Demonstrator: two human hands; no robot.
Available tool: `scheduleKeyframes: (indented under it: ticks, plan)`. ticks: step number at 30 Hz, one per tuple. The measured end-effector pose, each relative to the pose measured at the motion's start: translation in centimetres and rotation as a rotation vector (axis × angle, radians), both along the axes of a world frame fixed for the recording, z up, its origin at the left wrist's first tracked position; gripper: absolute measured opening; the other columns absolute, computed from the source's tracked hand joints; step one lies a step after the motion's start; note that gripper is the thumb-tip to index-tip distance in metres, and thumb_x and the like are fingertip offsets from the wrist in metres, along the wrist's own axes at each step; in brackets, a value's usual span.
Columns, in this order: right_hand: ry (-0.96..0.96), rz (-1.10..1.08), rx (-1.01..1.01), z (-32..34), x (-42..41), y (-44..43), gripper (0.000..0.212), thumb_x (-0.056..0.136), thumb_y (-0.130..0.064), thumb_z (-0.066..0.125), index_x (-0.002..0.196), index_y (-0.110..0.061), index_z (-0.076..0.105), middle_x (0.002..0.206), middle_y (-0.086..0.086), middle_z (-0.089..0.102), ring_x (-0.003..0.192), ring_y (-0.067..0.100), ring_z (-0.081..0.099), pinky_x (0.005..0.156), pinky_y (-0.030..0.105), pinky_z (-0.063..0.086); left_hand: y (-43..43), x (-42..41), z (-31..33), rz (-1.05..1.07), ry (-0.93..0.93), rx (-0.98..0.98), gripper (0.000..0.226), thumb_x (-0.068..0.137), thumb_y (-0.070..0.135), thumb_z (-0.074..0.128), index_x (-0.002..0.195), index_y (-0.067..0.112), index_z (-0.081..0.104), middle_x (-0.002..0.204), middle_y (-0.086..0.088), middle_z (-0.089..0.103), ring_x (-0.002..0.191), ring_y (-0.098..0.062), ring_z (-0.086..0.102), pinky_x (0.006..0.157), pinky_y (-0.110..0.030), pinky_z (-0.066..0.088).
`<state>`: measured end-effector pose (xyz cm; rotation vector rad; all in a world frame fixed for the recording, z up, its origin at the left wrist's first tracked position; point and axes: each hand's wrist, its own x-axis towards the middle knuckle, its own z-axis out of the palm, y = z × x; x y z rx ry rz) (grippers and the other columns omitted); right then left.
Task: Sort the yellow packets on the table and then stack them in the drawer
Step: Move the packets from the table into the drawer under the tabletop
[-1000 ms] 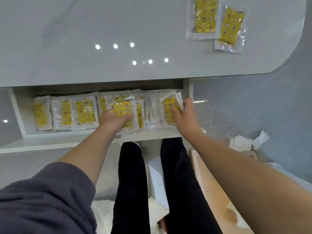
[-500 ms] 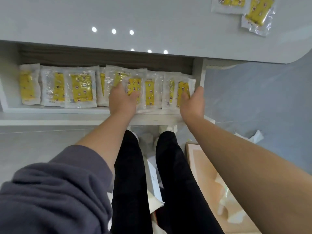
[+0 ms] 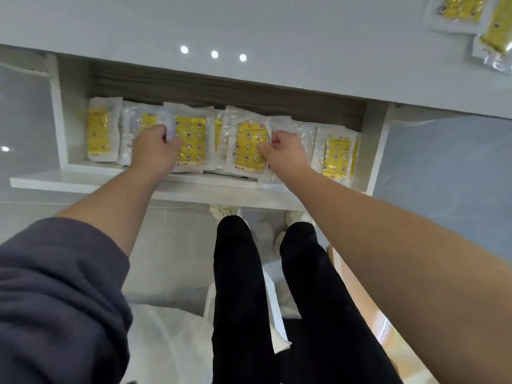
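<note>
Both hands are in the drawer [image 3: 83,180]! Left hand [image 3: 155,152] curls its fingers round the left edge of a packet [image 3: 194,134]. Right hand [image 3: 286,155] pinches the right edge of the next packet [image 3: 249,145]. Around them, a row of overlapping packets [image 3: 336,157] fills the drawer. Two spare packets [image 3: 460,9] lie on the table [image 3: 249,20], far right.

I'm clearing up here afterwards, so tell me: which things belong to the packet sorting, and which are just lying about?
Job: drawer; drawer packets, gripped by the left hand and right hand; table packets; table.
Lying about: white paper on the floor; box by the right leg.
</note>
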<state>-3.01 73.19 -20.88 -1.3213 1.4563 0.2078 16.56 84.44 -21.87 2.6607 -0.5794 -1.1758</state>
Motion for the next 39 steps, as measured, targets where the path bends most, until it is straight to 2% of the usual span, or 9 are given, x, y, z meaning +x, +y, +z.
scheduleKeyframes:
  ticks: [4,9,14,18,22,26,29,36,39]
  plan:
    - [0.166,0.275,-0.101,-0.7,1.3,1.1,0.027,0.089,-0.031,0.066,0.076,-0.017,0.046,0.077,0.003,0.058,0.08,0.027,0.067,0.06,0.034,0.048,0.7,1.3,-0.5,-0.078,-0.149,0.162,0.029,0.089,0.032,0.065,0.095,0.005,0.057,0.092,-0.013,0.059,0.092,-0.033,0.057,0.07,-0.035,0.041]
    - [0.457,0.672,-0.532,-0.2,1.9,0.5,0.059,0.085,-0.045,0.064,0.131,-0.015,0.042,0.129,0.007,0.05,0.119,0.026,0.048,0.094,0.04,0.04,-0.7,2.0,0.3,-0.453,-0.398,0.175,0.08,0.075,0.048,0.075,0.131,0.003,0.041,0.131,-0.021,0.045,0.123,-0.038,0.043,0.096,-0.05,0.039]
    - [0.372,0.891,-0.431,-1.6,4.6,-1.7,0.064,0.092,-0.045,0.05,0.147,-0.021,0.028,0.144,0.006,0.042,0.134,0.028,0.038,0.114,0.051,0.02,-3.9,2.7,-1.2,-0.872,-0.23,0.128,0.08,0.081,0.049,0.068,0.143,0.013,0.034,0.144,-0.018,0.039,0.133,-0.037,0.035,0.111,-0.053,0.026]
    - [0.281,1.033,-0.343,-2.4,5.9,-1.6,0.058,0.091,-0.04,0.051,0.144,-0.027,0.032,0.143,0.006,0.046,0.131,0.031,0.042,0.114,0.05,0.024,-4.4,3.0,-1.9,-0.945,-0.038,0.074,0.072,0.083,0.041,0.068,0.145,0.029,0.034,0.146,-0.01,0.042,0.13,-0.034,0.042,0.106,-0.046,0.036]
    - [0.212,1.012,-0.411,-2.2,5.7,-1.1,0.065,0.087,-0.037,0.056,0.146,-0.027,0.029,0.142,0.004,0.046,0.13,0.03,0.042,0.113,0.047,0.027,-3.5,3.9,-1.7,-0.963,-0.013,-0.022,0.078,0.08,0.032,0.073,0.146,0.029,0.032,0.145,-0.009,0.043,0.129,-0.033,0.043,0.105,-0.045,0.037]
    - [0.308,0.963,-0.367,-2.6,5.2,-1.5,0.07,0.092,-0.043,0.05,0.151,-0.023,0.019,0.15,0.005,0.037,0.138,0.03,0.034,0.117,0.049,0.02,-2.7,5.0,-2.7,-0.932,-0.033,0.088,0.096,0.081,0.047,0.069,0.153,0.018,0.012,0.158,-0.011,0.02,0.144,-0.033,0.023,0.117,-0.046,0.021]
    - [0.298,1.028,-0.349,-3.2,5.1,-1.4,0.073,0.091,-0.049,0.051,0.151,-0.025,0.018,0.151,0.004,0.035,0.14,0.03,0.03,0.117,0.054,0.016,-2.8,5.0,-3.4,-1.052,0.013,0.071,0.095,0.079,0.05,0.07,0.152,0.019,0.017,0.159,-0.009,0.02,0.146,-0.03,0.018,0.12,-0.045,0.013]
    - [0.251,1.031,-0.415,-1.7,4.2,-1.5,0.082,0.086,-0.05,0.061,0.152,-0.026,0.018,0.154,0.001,0.03,0.141,0.028,0.029,0.117,0.053,0.02,-4.0,3.8,-1.0,-1.071,-0.031,0.092,0.105,0.076,0.052,0.073,0.154,0.021,0.009,0.16,-0.008,0.016,0.146,-0.029,0.019,0.12,-0.049,0.012]
    - [0.22,0.89,-0.434,0.8,3.0,-1.2,0.07,0.088,-0.045,0.06,0.146,-0.022,0.029,0.146,0.002,0.041,0.134,0.027,0.038,0.112,0.049,0.03,-4.4,1.9,2.2,-0.93,-0.051,0.009,0.091,0.078,0.05,0.071,0.149,0.016,0.025,0.152,-0.011,0.034,0.137,-0.032,0.035,0.114,-0.047,0.028]
